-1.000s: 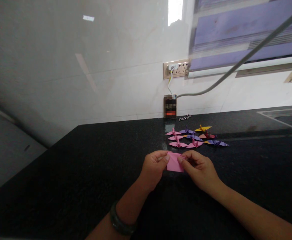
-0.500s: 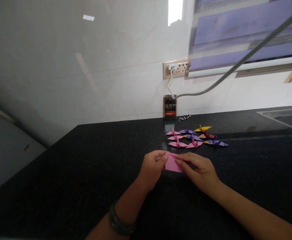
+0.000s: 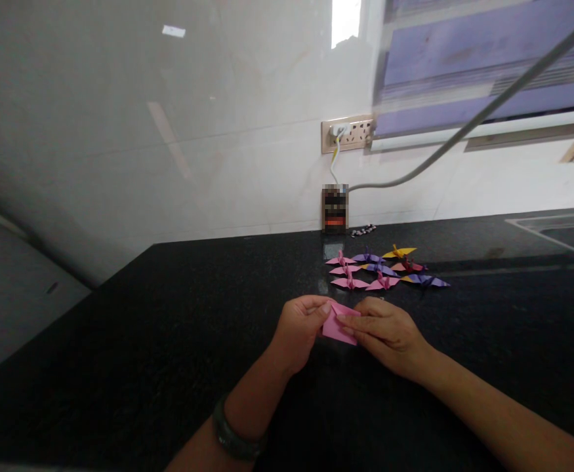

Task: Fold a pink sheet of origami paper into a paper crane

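A small folded sheet of pink origami paper [image 3: 336, 331] is between my two hands, above the dark countertop. My left hand [image 3: 300, 331] pinches its left edge, thumb on top and fingers behind. From the other side, my right hand [image 3: 389, 334] lays its fingertips and thumb on the paper's right part, closed on it. Just beyond the hands stand several folded paper cranes: pink cranes [image 3: 349, 282] in front and at left, purple cranes [image 3: 425, 280], a yellow crane [image 3: 399, 252] and a reddish crane [image 3: 409, 265].
A black speckled countertop [image 3: 168, 341] runs to a tiled wall. Against the wall stands a small dark box [image 3: 335, 213], with a beaded string [image 3: 363, 231] beside it. A socket panel [image 3: 347, 133] holds a plug, and a grey cable [image 3: 429, 160] slants upward right. A sink edge [image 3: 552, 229] shows at right.
My right hand's fingers have slid left and down across the pink paper. The paper has tilted slightly. My left hand keeps its grip almost unmoved.
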The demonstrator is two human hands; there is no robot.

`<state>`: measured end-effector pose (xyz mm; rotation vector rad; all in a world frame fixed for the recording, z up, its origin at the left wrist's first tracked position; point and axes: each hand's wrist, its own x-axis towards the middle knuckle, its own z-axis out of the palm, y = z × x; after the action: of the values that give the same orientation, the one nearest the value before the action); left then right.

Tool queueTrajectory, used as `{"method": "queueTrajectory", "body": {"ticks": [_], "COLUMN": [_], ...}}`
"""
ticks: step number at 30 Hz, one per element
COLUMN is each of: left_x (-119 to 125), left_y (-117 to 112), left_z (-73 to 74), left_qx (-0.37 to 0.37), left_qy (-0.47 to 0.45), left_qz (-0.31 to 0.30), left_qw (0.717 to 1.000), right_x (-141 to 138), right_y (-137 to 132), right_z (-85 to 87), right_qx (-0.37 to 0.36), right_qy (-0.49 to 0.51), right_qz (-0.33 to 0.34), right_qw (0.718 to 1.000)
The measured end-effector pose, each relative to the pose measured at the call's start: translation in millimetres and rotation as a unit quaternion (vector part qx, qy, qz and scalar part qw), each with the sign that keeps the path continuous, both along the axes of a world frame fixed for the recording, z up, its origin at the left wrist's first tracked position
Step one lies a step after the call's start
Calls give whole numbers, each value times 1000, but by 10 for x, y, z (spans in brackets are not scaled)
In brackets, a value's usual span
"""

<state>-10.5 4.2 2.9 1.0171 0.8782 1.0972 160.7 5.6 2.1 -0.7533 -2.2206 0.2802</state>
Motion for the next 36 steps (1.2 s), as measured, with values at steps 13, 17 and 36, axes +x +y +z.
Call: {"method": "queueTrajectory", "body": {"ticks": [13,17,36], "left_x": [-27,-21,26], "left_y": [-1,3,-3], "left_z": [31,46,3], "left_qx": [-25,-28,28], "left_qy": [-41,-30,9], "left_qz": [-46,-32,13], "left_qw": [998,999,999], "right_x": [-15,-51,-111], "right_y": [13,0,-80], "right_z": [-11,-21,-35], "right_qx": [-24,-60,-143], "right_qy": [13,65,97], "right_qz": [-3,-44,-134], "right_qw": [1000,995,976]}}
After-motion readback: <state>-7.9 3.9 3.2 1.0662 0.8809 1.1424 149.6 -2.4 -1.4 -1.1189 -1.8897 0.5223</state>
